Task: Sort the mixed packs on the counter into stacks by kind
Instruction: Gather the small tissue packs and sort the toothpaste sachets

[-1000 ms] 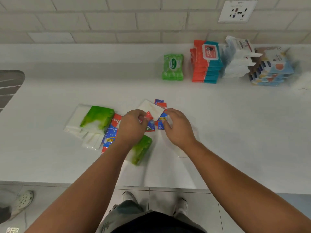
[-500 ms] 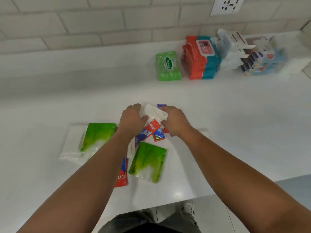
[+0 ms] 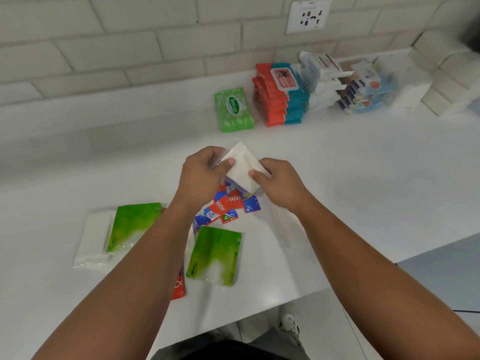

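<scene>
My left hand (image 3: 201,176) and my right hand (image 3: 279,184) both grip a white tissue pack (image 3: 242,166), lifted and tilted above a small heap of red-and-blue toothpaste sachets (image 3: 227,205). Two green-and-clear tissue packs lie on the white counter (image 3: 363,178): one (image 3: 133,226) at the left on top of white packs (image 3: 91,245), one (image 3: 214,255) near the front edge. A red sachet (image 3: 179,288) pokes out under my left forearm. At the back stand a green wipes pack (image 3: 233,109), an orange-and-teal stack (image 3: 279,98), a white stack (image 3: 322,81) and a blue stack (image 3: 366,93).
A tiled wall with a socket (image 3: 309,15) runs behind the counter. The counter's front edge cuts diagonally at the lower right, with the floor and my shoes (image 3: 289,322) below. White blocks (image 3: 441,81) sit in the far right corner.
Both hands have lifted the white tissue pack off the sachet heap and tilted it up. The camera has swung left and closer, so the back stacks sit further right.
</scene>
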`<action>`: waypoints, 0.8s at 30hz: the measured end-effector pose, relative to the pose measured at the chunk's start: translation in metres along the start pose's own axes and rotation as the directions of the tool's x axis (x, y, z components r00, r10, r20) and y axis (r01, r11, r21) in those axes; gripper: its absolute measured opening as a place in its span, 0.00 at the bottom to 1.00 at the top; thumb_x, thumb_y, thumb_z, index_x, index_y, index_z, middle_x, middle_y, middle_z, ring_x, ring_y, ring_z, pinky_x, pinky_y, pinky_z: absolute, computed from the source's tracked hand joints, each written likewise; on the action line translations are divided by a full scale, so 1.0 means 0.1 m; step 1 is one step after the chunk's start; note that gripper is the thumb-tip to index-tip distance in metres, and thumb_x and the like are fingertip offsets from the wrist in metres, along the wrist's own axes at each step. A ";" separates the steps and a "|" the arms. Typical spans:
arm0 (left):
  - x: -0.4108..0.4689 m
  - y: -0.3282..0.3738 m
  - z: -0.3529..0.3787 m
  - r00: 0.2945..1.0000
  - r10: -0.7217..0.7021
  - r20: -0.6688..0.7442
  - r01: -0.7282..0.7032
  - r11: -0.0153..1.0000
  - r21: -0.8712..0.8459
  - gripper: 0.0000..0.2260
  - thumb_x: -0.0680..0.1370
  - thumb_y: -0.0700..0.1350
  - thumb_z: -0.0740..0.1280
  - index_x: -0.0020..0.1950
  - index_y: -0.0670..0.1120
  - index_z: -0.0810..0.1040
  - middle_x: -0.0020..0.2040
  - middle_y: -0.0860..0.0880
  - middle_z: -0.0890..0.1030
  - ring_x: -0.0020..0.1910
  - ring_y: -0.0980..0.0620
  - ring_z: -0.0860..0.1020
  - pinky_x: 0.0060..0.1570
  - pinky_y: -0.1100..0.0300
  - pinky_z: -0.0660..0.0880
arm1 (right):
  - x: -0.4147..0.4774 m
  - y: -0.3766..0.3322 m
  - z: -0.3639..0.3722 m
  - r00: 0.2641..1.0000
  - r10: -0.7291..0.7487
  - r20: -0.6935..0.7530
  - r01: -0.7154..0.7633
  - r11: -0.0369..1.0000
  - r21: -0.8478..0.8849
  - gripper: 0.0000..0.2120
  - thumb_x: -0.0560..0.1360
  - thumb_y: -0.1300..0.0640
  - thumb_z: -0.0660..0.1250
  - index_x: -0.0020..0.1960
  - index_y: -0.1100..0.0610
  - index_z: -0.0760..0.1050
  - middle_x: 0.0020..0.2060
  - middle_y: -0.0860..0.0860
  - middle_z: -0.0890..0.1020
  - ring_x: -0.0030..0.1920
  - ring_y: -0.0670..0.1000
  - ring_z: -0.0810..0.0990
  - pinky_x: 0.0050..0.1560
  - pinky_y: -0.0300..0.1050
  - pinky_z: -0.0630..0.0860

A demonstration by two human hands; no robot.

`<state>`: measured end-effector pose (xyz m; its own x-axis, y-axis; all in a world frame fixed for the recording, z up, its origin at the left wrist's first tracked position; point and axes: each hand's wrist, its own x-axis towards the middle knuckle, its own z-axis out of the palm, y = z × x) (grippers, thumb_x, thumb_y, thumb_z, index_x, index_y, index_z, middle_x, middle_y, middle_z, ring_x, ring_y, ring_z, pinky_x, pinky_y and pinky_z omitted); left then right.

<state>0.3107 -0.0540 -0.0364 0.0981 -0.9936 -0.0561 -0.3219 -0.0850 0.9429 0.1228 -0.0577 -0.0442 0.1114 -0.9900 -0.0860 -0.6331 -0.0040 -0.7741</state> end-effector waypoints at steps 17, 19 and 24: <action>-0.61 -0.09 1.09 0.904 -0.403 0.141 0.420 0.899 -0.123 0.06 0.77 0.37 0.73 0.43 0.37 0.79 0.31 0.42 0.78 0.29 0.49 0.75 0.31 0.59 0.79 | -0.72 0.92 -0.62 0.969 0.248 0.006 -0.247 0.963 0.105 0.02 0.73 0.59 0.73 0.44 0.54 0.81 0.34 0.47 0.79 0.36 0.45 0.78 0.40 0.36 0.71; -0.64 -0.14 1.14 0.895 -0.427 0.127 0.441 0.891 -0.107 0.06 0.76 0.38 0.74 0.43 0.38 0.79 0.31 0.42 0.78 0.29 0.48 0.75 0.31 0.59 0.78 | -0.76 0.97 -0.62 0.965 0.258 0.044 -0.261 0.962 0.081 0.04 0.72 0.60 0.74 0.42 0.54 0.80 0.35 0.48 0.80 0.37 0.47 0.79 0.38 0.35 0.72; -0.69 -0.25 1.26 0.892 -0.444 0.086 0.445 0.895 0.006 0.09 0.75 0.42 0.76 0.43 0.39 0.80 0.31 0.42 0.81 0.31 0.45 0.78 0.42 0.44 0.82 | -0.82 1.08 -0.60 0.963 0.265 0.059 -0.264 0.964 -0.022 0.05 0.72 0.58 0.75 0.45 0.56 0.80 0.36 0.46 0.80 0.38 0.45 0.79 0.35 0.32 0.70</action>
<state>0.1938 0.0071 -0.0978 0.1499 -0.8549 -0.4967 -0.2499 -0.5188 0.8175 -0.0007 0.0144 -0.0834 -0.0153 -0.9457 -0.3246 -0.6569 0.2542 -0.7098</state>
